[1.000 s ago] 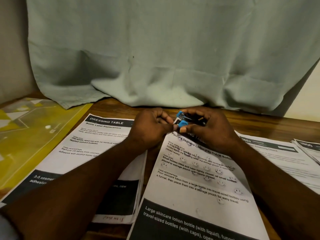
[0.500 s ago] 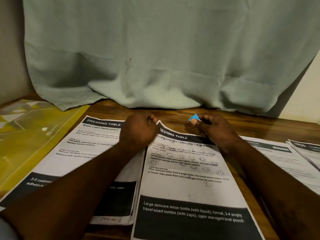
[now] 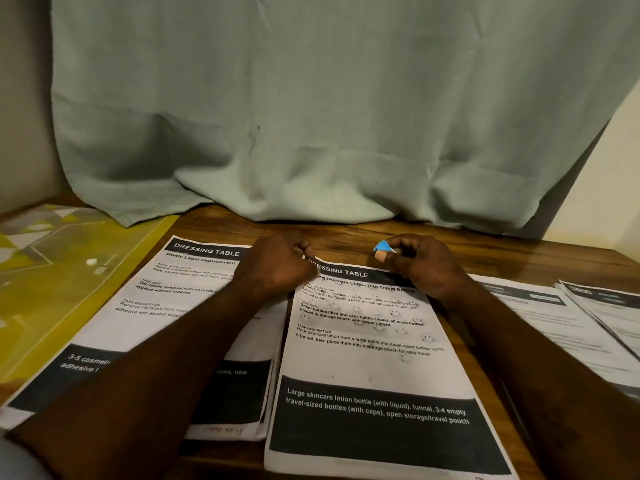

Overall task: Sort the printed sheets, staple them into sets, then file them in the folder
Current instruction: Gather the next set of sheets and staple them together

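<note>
A set of printed sheets headed "DRESSING TABLE" (image 3: pixel 374 362) lies in the middle of the wooden table (image 3: pixel 346 233). My left hand (image 3: pixel 277 268) pinches its top left corner. My right hand (image 3: pixel 422 265) holds a small blue stapler (image 3: pixel 382 247) just past the sheet's top right corner; only the stapler's blue tip shows between my fingers. A second "DRESSING TABLE" set (image 3: pixel 166 306) lies to the left, partly under my left forearm. The yellow patterned folder (image 3: pixel 52 278) lies flat at the far left.
More printed sheets (image 3: pixel 568 323) are fanned out at the right edge of the table. A pale green cloth (image 3: pixel 329 116) hangs behind the table and drapes onto its back edge.
My hands have drawn apart from the sheet's top corner. The right hand carried the stapler to the right, off the paper. The left hand keeps its pinch on the corner.
</note>
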